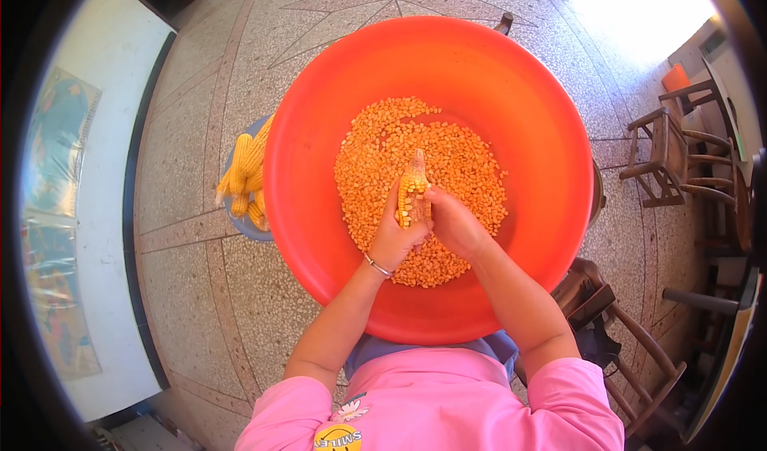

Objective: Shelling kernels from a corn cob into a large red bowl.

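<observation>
A partly shelled corn cob (414, 184) points away from me over the big red basin (535, 115). Yellow kernels still cover its left side, while bare cob shows along the right. My left hand (391, 234) is wrapped round its lower left side, with a bracelet on the wrist. Against the right side presses my right hand (457, 226), its thumb on the cob near the kernels; its other fingers are mostly hidden. Beneath both hands, loose corn kernels (447, 155) lie in a broad heap on the basin's bottom.
Left of the basin, a blue-grey bowl (252, 229) holds several whole corn cobs (249, 159). Wooden chairs (667, 159) stand at the right, and another chair (639, 347) is close by my right elbow. A white wall (120, 211) runs along the far left.
</observation>
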Action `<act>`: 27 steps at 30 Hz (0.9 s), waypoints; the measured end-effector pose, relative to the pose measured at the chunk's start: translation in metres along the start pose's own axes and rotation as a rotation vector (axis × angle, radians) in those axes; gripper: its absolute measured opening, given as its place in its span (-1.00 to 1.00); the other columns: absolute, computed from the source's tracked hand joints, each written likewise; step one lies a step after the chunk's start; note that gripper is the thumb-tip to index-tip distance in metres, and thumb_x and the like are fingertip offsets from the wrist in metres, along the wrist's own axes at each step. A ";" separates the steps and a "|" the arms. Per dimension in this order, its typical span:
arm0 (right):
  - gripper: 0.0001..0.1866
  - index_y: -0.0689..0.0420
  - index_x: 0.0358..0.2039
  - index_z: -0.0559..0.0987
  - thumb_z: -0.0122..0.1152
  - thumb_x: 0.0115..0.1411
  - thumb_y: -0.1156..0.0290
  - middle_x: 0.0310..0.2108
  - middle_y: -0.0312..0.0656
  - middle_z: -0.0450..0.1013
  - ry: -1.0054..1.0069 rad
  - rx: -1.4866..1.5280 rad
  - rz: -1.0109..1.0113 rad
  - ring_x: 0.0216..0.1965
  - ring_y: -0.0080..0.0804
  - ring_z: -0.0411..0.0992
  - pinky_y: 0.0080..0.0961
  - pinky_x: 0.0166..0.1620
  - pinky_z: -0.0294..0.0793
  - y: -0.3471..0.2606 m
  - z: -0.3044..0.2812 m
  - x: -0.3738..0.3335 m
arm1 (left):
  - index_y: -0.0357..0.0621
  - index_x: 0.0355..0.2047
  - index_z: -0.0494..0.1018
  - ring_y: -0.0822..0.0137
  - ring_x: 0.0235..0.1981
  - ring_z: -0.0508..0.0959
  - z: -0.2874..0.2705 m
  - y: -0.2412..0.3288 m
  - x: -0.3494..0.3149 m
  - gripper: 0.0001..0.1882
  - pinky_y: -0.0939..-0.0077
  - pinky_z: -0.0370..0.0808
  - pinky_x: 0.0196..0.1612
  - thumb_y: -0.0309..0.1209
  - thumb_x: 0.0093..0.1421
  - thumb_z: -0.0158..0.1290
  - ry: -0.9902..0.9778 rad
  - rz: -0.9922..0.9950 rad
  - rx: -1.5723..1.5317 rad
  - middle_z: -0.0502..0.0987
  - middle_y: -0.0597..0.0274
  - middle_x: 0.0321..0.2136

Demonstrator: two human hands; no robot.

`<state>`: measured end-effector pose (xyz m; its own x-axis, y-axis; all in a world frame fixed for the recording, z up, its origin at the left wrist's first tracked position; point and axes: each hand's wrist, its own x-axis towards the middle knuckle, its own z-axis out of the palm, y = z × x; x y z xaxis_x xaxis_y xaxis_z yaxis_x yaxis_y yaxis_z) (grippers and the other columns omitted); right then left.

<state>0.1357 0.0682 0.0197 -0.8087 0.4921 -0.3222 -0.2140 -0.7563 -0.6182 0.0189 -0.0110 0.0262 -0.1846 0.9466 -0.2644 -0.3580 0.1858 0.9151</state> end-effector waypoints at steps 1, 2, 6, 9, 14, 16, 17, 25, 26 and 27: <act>-0.51 0.15 0.07 0.25 -0.22 0.29 0.06 -0.07 -0.17 0.34 -0.090 0.032 0.020 -0.09 -0.40 0.34 -0.37 -0.06 0.37 -0.003 0.003 -0.001 | -0.01 0.25 -0.12 0.54 -0.62 0.37 0.000 0.000 0.000 -0.14 0.69 0.32 -0.67 -0.67 -0.03 0.01 0.014 0.015 -0.007 0.41 0.24 -0.38; -0.51 0.15 0.07 0.25 -0.22 0.29 0.06 -0.07 -0.17 0.34 -0.090 0.032 0.021 -0.09 -0.40 0.34 -0.37 -0.06 0.37 -0.006 0.008 -0.002 | -0.01 0.25 -0.12 0.54 -0.62 0.37 0.001 0.000 0.001 -0.14 0.69 0.32 -0.67 -0.67 -0.03 0.01 0.015 0.015 -0.007 0.41 0.24 -0.38; -0.57 0.13 0.02 0.28 -0.11 0.26 0.12 -0.22 -0.19 0.38 -0.024 0.109 0.051 -0.21 -0.42 0.39 -0.44 -0.38 0.48 -0.012 0.011 -0.007 | 0.01 0.25 -0.12 0.54 -0.65 0.36 0.001 0.001 -0.001 -0.14 0.69 0.31 -0.69 -0.66 -0.02 0.02 0.007 -0.011 0.020 0.40 0.26 -0.44; -0.57 0.16 0.02 0.28 -0.02 0.24 0.18 -0.21 -0.21 0.39 0.016 0.021 0.028 -0.20 -0.46 0.38 -0.49 -0.25 0.46 -0.006 0.011 -0.006 | 0.02 0.25 -0.13 0.54 -0.66 0.36 0.001 -0.001 -0.002 -0.14 0.69 0.29 -0.70 -0.65 -0.01 0.04 -0.023 -0.030 0.034 0.40 0.27 -0.47; -0.53 0.22 0.02 0.27 0.09 0.19 0.23 -0.17 -0.24 0.38 0.094 -0.017 -0.037 -0.17 -0.52 0.37 -0.55 -0.10 0.37 0.001 0.011 -0.002 | 0.00 0.24 -0.08 0.55 -0.60 0.38 0.001 -0.011 0.000 -0.15 0.70 0.31 -0.65 -0.66 -0.05 0.03 0.024 0.052 0.127 0.40 0.24 -0.35; -0.51 0.22 0.02 0.27 0.12 0.17 0.21 -0.18 -0.24 0.38 0.088 -0.030 -0.027 -0.19 -0.53 0.36 -0.55 -0.13 0.37 0.000 0.012 -0.004 | 0.03 0.24 -0.09 0.55 -0.66 0.35 0.001 -0.011 0.000 -0.16 0.70 0.28 -0.68 -0.64 -0.03 0.02 -0.008 0.089 0.168 0.40 0.24 -0.40; -0.51 0.22 0.02 0.27 0.12 0.17 0.21 -0.18 -0.24 0.38 0.089 -0.030 -0.027 -0.19 -0.53 0.36 -0.55 -0.13 0.37 0.000 0.011 -0.004 | 0.03 0.24 -0.09 0.55 -0.66 0.35 0.001 -0.009 0.000 -0.16 0.70 0.28 -0.68 -0.64 -0.03 0.02 -0.009 0.089 0.168 0.40 0.24 -0.40; -0.47 0.25 0.01 0.25 0.19 0.12 0.27 -0.23 -0.22 0.36 0.099 -0.415 -0.083 -0.22 -0.55 0.33 -0.60 -0.21 0.38 -0.004 0.016 -0.006 | 0.11 0.28 -0.22 0.56 -0.72 0.29 -0.008 -0.001 -0.005 -0.08 0.69 0.21 -0.72 -0.65 -0.04 -0.02 -0.094 -0.206 -0.261 0.36 0.27 -0.52; -0.47 0.25 0.01 0.25 0.19 0.12 0.27 -0.23 -0.22 0.36 0.099 -0.413 -0.085 -0.22 -0.55 0.33 -0.60 -0.21 0.38 -0.003 0.016 -0.006 | 0.11 0.28 -0.22 0.56 -0.72 0.29 -0.008 -0.002 -0.005 -0.08 0.69 0.21 -0.72 -0.65 -0.04 -0.02 -0.094 -0.207 -0.259 0.36 0.27 -0.52; -0.47 0.25 0.02 0.24 0.19 0.12 0.28 -0.23 -0.23 0.36 0.094 -0.369 -0.106 -0.22 -0.53 0.34 -0.56 -0.18 0.38 -0.002 0.017 -0.006 | 0.11 0.28 -0.22 0.56 -0.72 0.29 -0.008 -0.004 -0.004 -0.08 0.70 0.21 -0.72 -0.65 -0.04 -0.02 -0.087 -0.204 -0.262 0.36 0.27 -0.51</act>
<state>0.1315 0.0598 0.0346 -0.7355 0.6091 -0.2967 -0.0684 -0.5024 -0.8619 0.0138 -0.0177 0.0210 -0.0106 0.9179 -0.3968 -0.6042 0.3103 0.7339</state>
